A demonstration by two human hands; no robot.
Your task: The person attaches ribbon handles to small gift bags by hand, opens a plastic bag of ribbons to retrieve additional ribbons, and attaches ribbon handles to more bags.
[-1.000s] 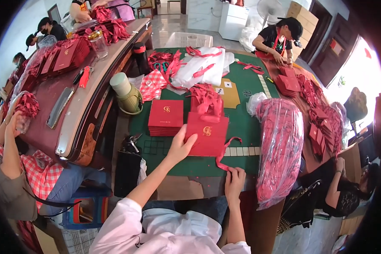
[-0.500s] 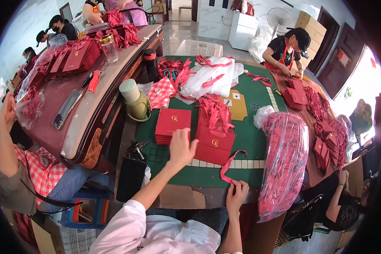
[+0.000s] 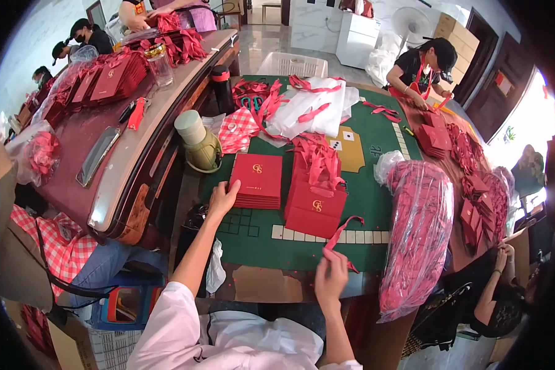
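A stack of flat red paper gift bags with gold print lies on the green table mat. My left hand closes on the stack's left edge near its lower corner, thumb on the top bag. My right hand, near the table's front edge, pinches a red ribbon; its upper end curls up beside the bags and a short tail hangs past my fingers. Just right of the stack lies a second pile of red bags, with ribbon handles heaped over its upper part.
A plastic-wrapped bundle of red ribbons lies at the right. White plastic sheets, teal scissors and a pale green flask stand or lie farther back. Across the table, a person handles red pieces.
My left hand has moved from over the stack's right side to its left edge, and the stack has shifted slightly right. My right hand has moved left, lifting the ribbon's end.
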